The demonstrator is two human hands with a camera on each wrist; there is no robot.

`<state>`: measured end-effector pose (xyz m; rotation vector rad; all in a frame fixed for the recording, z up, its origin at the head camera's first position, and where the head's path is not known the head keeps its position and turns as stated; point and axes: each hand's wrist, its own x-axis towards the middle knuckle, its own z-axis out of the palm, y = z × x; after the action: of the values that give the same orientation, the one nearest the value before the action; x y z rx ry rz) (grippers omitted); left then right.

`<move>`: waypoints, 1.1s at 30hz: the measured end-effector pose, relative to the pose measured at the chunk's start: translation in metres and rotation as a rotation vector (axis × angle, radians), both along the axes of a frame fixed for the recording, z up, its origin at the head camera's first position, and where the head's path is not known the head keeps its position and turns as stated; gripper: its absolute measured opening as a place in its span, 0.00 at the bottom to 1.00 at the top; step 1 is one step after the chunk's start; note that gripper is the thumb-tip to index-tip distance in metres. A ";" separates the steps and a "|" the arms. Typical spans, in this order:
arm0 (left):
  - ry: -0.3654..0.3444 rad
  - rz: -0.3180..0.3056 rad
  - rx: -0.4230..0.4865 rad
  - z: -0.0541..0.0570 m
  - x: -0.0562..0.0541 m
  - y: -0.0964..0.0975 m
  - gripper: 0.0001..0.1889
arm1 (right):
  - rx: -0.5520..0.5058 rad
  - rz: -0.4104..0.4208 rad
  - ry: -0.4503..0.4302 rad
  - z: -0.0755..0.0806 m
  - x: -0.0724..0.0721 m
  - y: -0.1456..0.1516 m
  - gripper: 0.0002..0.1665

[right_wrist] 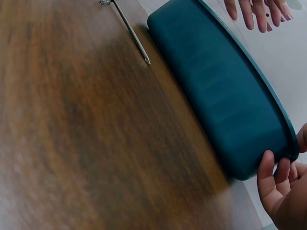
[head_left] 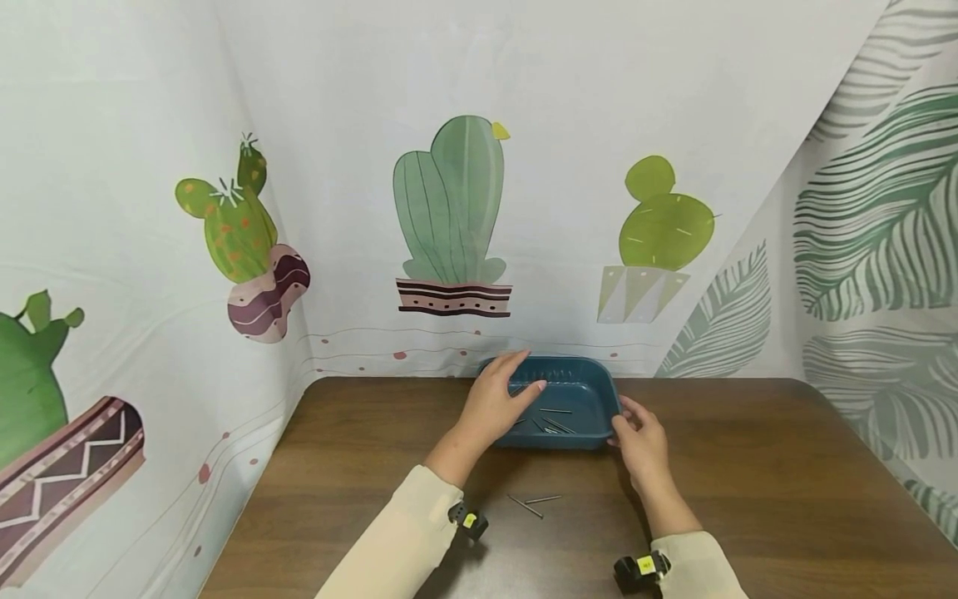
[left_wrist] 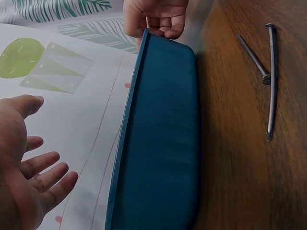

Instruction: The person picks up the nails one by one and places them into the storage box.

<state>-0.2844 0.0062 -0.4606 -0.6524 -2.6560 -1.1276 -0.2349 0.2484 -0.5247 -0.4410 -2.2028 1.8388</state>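
Note:
A blue plastic tray [head_left: 595,391] stands near the back edge of the table, with several loose nails [head_left: 555,428] on its floor. My right hand [head_left: 645,443] grips the tray's right end; in the right wrist view, fingers [right_wrist: 267,175] curl under the rim at the corner and the thumb lies over it. Above the tray's left part, my left hand [head_left: 490,405] hovers with its fingers spread, holding nothing, and hides that end in the head view. In front of the tray, two nails [left_wrist: 272,81] lie crossing on the wood.
The brown wooden table [head_left: 748,466] extends to both sides of the tray. Right behind it hangs a white cloth [head_left: 561,274] printed with cacti and leaves. Wrist cameras [head_left: 470,522] are strapped over both light sleeves.

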 end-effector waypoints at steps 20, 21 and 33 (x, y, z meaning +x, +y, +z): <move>0.003 -0.077 -0.039 -0.003 0.013 -0.012 0.23 | 0.010 -0.006 -0.001 0.001 0.000 -0.001 0.29; 0.000 -0.082 -0.039 -0.004 0.015 -0.013 0.23 | 0.008 -0.004 -0.002 0.001 0.000 -0.001 0.29; 0.019 -0.158 -0.111 -0.007 0.033 -0.022 0.10 | 0.010 -0.004 -0.008 0.001 0.000 -0.001 0.29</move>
<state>-0.2510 -0.0156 -0.4679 -0.9022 -2.7068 -1.0100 -0.2352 0.2478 -0.5233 -0.4518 -2.2139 1.8261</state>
